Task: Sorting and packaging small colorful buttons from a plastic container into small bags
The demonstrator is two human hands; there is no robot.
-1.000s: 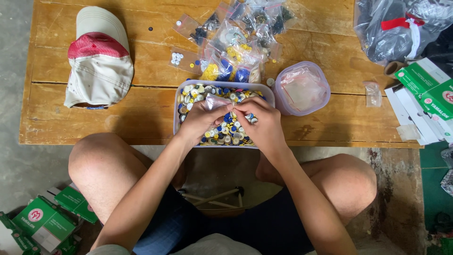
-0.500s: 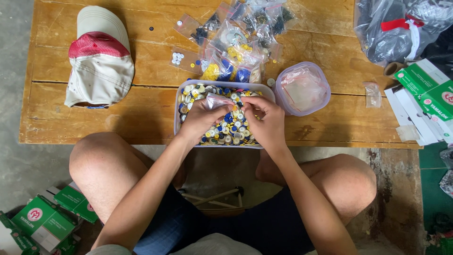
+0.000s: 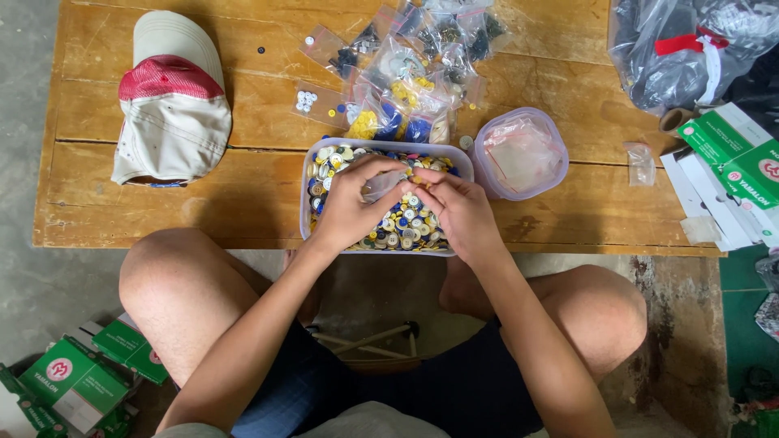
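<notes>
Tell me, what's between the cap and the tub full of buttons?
In the head view, only bare wooden table lies between the cap and the tub of buttons. A small bag of white buttons sits farther back.

Wooden table (image 3: 243, 186) w/ cap (image 3: 172, 105), button tub (image 3: 307, 195), bagged buttons (image 3: 406, 81), round container (image 3: 521, 154).

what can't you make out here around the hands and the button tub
Head view:
- Small clear bag between the hands: its contents are hidden by the left hand and right hand.
- Buttons in the tub: too small to tell apart, many covered by the hands.
- Grey bag, top right: cut off by the edge.
</notes>
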